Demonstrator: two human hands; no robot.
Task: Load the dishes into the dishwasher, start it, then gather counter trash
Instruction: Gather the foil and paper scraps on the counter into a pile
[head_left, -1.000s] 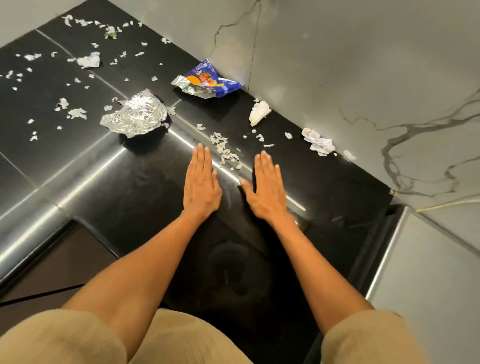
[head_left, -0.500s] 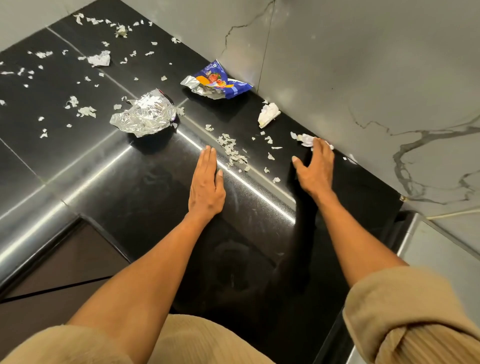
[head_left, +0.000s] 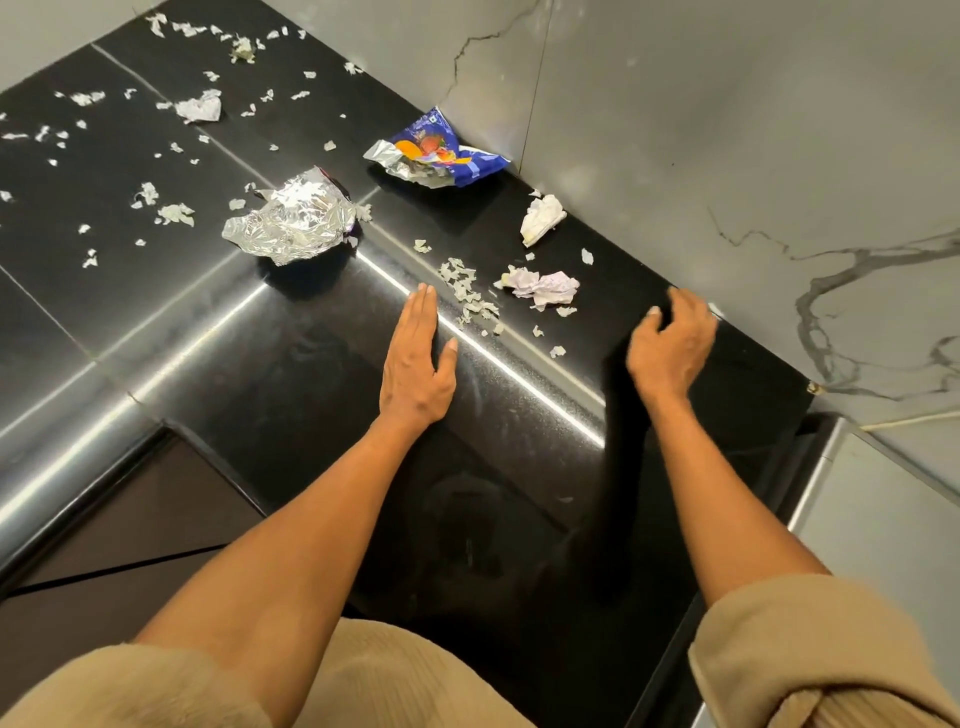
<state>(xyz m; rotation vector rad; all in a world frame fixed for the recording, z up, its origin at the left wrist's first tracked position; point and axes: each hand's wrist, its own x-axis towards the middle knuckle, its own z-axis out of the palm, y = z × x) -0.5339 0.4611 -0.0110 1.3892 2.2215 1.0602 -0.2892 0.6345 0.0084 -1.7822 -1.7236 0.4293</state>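
Trash lies scattered on a black counter (head_left: 260, 364). My left hand (head_left: 418, 364) rests flat on it with straight fingers, just left of a strip of small paper scraps (head_left: 467, 299). My right hand (head_left: 672, 345) hovers near the wall with loosely curled fingers and holds nothing. Between the hands lies a crumpled paper wad (head_left: 545, 288). Farther back are a white tissue wad (head_left: 543, 218), a crushed foil ball (head_left: 293, 221) and a blue snack wrapper (head_left: 441, 153).
A grey marble wall (head_left: 727, 130) runs along the counter's back and right side. Many more paper scraps (head_left: 161, 208) and another white wad (head_left: 200, 108) litter the far left. The counter's front edge (head_left: 218, 441) steps down to a dark cabinet at lower left.
My right hand reached to the wall, swept the crumpled paper wad left toward the scraps, and has drawn back to the right. The left hand stayed flat.
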